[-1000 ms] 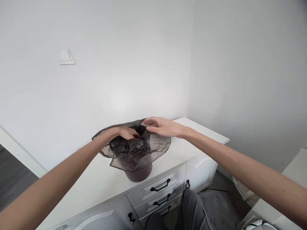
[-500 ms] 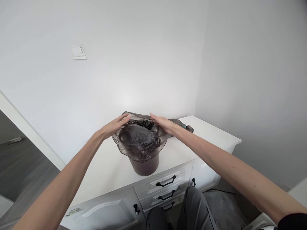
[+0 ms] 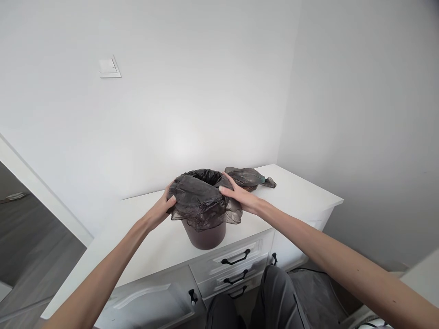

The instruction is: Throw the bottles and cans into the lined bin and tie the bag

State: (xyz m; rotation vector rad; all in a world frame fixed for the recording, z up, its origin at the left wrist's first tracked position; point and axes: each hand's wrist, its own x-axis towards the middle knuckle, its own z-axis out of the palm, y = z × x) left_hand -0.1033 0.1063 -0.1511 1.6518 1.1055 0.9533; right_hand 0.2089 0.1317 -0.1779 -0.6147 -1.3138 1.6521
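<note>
A dark maroon waste bin (image 3: 206, 237) stands upright on a white cabinet top. A thin dark translucent bin bag (image 3: 199, 201) lines it, folded outward over the rim, with loose edges hanging down the front. My left hand (image 3: 162, 209) is closed on the bag at the bin's left side, thumb in front and the other fingers mostly hidden behind. On the right rim, my right hand (image 3: 238, 194) presses the bag, thumb on top and a finger stretched along the back. Much of the rim lies hidden under the plastic.
Behind the bin, on the white cabinet (image 3: 137, 256), lies a filled, tied dark bag (image 3: 248, 177). Black handles (image 3: 236, 257) are on the drawers. My knees are close to the cabinet front. A light switch (image 3: 109, 67) is on the wall; a doorway opens at left.
Both hands have come down from the bag's far edge to the bin's sides. The bag's back edge is now folded down over the rim, uncovering more of the tied bag behind.
</note>
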